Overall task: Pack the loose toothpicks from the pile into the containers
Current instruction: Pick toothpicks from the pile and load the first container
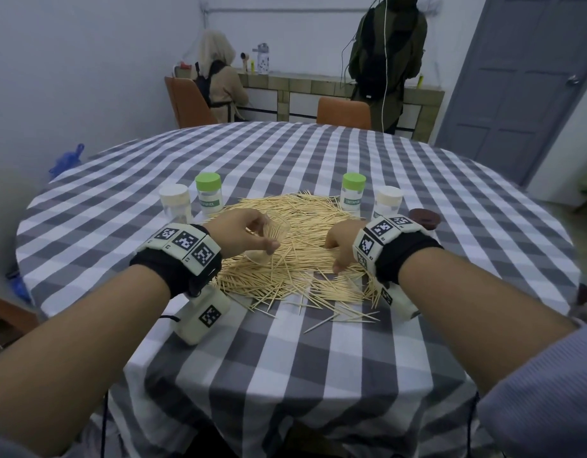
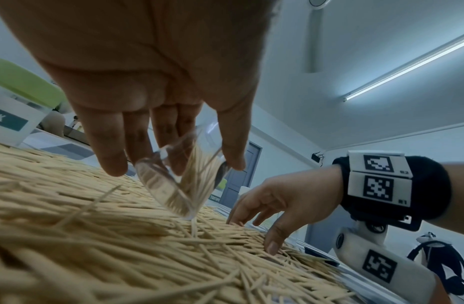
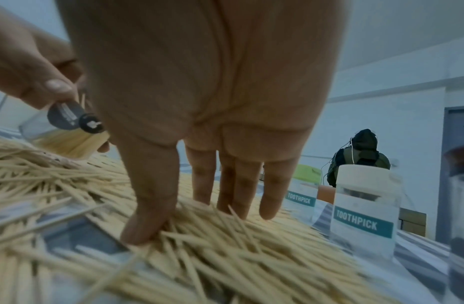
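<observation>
A wide pile of loose toothpicks (image 1: 295,269) covers the middle of the checked tablecloth (image 1: 285,358). My left hand (image 1: 266,235) holds a clear lidless container (image 1: 259,256) tilted over the pile's left part. In the left wrist view the container (image 2: 173,185) has toothpicks inside and my fingers (image 2: 111,156) and thumb grip its sides. My right hand (image 1: 334,256) rests on the pile's right part. Its straight fingers (image 3: 241,195) and thumb press into the toothpicks (image 3: 225,257), holding none that I can see.
Behind the pile stand two green-lidded containers (image 1: 208,193) (image 1: 352,195), two white-lidded ones (image 1: 174,203) (image 1: 388,201) and a brown-lidded one (image 1: 424,218). Stray toothpicks (image 1: 335,317) lie toward the near edge. Two people, orange chairs (image 1: 343,112) and a counter are beyond the table.
</observation>
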